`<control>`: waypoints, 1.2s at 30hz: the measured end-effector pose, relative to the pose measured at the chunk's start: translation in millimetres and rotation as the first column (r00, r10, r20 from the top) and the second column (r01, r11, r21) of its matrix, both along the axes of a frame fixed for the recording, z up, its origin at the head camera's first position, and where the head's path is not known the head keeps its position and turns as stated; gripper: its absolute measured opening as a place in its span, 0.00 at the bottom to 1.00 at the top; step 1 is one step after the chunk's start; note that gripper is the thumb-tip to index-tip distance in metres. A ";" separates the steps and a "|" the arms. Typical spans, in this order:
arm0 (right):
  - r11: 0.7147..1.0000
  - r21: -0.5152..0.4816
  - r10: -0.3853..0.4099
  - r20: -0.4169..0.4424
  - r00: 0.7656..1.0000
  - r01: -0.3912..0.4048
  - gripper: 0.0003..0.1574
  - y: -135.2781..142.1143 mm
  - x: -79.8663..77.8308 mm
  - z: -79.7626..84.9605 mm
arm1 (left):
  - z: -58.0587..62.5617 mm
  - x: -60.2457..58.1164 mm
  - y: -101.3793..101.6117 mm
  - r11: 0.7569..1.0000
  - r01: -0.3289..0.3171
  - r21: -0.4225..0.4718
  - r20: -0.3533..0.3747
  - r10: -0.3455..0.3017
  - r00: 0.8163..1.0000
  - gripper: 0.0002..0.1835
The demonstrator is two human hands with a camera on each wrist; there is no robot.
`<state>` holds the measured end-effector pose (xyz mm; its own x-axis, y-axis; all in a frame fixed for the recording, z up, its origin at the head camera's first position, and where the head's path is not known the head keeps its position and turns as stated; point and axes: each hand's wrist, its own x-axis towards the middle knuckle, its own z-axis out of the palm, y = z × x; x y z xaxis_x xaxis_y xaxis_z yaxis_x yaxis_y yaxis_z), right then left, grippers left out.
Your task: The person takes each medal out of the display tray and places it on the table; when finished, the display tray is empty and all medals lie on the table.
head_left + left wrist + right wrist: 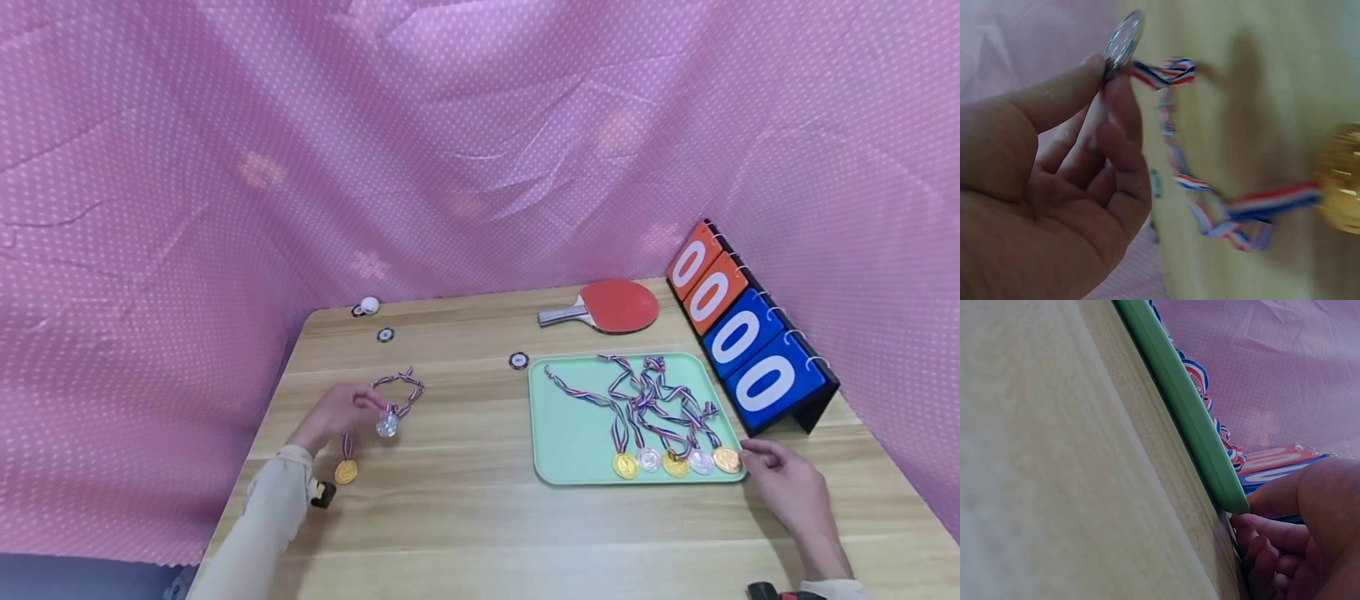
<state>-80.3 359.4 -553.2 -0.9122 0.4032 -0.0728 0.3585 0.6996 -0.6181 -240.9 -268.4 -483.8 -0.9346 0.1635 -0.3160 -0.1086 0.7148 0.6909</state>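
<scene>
Between thumb and fingertips, my left hand (339, 415) pinches a silver medal (1124, 42) just above the table. Its striped ribbon (408, 392) trails onto the wood behind. Near that wrist lies a gold medal (346, 472) with its own ribbon, part of which the hand hides in the head view. My right hand (797, 493) grips the near right corner of a green tray (562, 437), thumb and fingertips at the rim. Along the tray's near side lie several medals (675, 464) in gold, silver and bronze tones, their ribbons tangled behind them.
A red table tennis paddle (618, 306) lies behind the tray. To the right stands a flip scoreboard (742, 337) showing zeros. Dark round chips (518, 360) and a white ball (370, 305) are towards the back. Pink dotted cloth (465, 150) hangs around the table.
</scene>
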 end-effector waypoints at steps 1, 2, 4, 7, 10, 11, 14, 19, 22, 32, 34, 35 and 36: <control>1.000 -0.001 -0.005 0.001 1.000 0.005 0.29 0.2 0.2 0.2 | -4.7 4.0 -0.7 1.000 0.002 -0.012 0.016 -0.002 1.000 0.11; 1.000 -0.005 -0.010 0.003 1.000 0.010 0.29 0.2 0.3 0.5 | -8.4 7.6 -1.3 1.000 0.005 -0.020 0.026 -0.004 1.000 0.10; 1.000 -0.007 -0.021 0.001 1.000 0.021 0.29 0.3 0.5 1.0 | -12.2 13.3 -1.6 0.998 0.021 -0.056 0.032 -0.019 0.999 0.09; 0.999 -0.004 -0.038 -0.004 0.999 0.038 0.29 0.9 0.9 0.4 | -16.7 16.5 -3.0 0.994 0.055 -0.099 0.027 -0.053 0.998 0.09; 0.999 0.003 -0.051 -0.004 0.999 0.051 0.28 2.1 1.9 -0.9 | -21.2 17.7 -3.4 0.988 0.084 -0.132 0.020 -0.083 0.996 0.08; 0.998 0.003 -0.055 0.001 0.998 0.055 0.28 2.7 2.4 -1.3 | -22.4 18.3 -3.0 0.986 0.086 -0.139 0.023 -0.084 0.996 0.08; 0.998 0.002 -0.066 0.016 0.998 0.066 0.29 4.7 3.9 -2.7 | -24.5 19.8 -0.5 0.983 0.091 -0.158 0.025 -0.088 0.996 0.08; 0.997 -0.005 -0.074 0.021 0.997 0.074 0.31 6.4 6.0 -4.7 | -25.2 20.5 3.9 0.980 0.082 -0.180 0.028 -0.078 0.997 0.09; 0.997 -0.003 -0.075 0.010 0.997 0.075 0.30 6.1 7.3 -5.1 | -25.3 21.0 5.9 0.979 0.075 -0.188 0.036 -0.069 0.997 0.10; 0.999 0.015 -0.034 -0.045 0.998 0.035 0.28 1.1 5.7 -3.0 | -34.0 34.5 3.3 0.970 0.066 -0.234 0.030 -0.060 0.998 0.10; 1.000 0.015 -0.022 -0.049 0.999 0.023 0.27 -1.2 3.2 -3.0 | -34.0 38.0 1.0 0.967 0.072 -0.243 0.020 -0.069 0.997 0.09; 1.000 0.012 -0.018 -0.050 0.999 0.018 0.27 -2.4 2.0 -3.0 | -33.0 38.9 0.3 0.966 0.074 -0.247 0.012 -0.074 0.997 0.09; 1.000 0.010 -0.014 -0.050 0.999 0.014 0.27 -3.3 0.7 -2.9 | -31.2 39.0 -0.3 0.966 0.074 -0.248 0.004 -0.075 0.997 0.09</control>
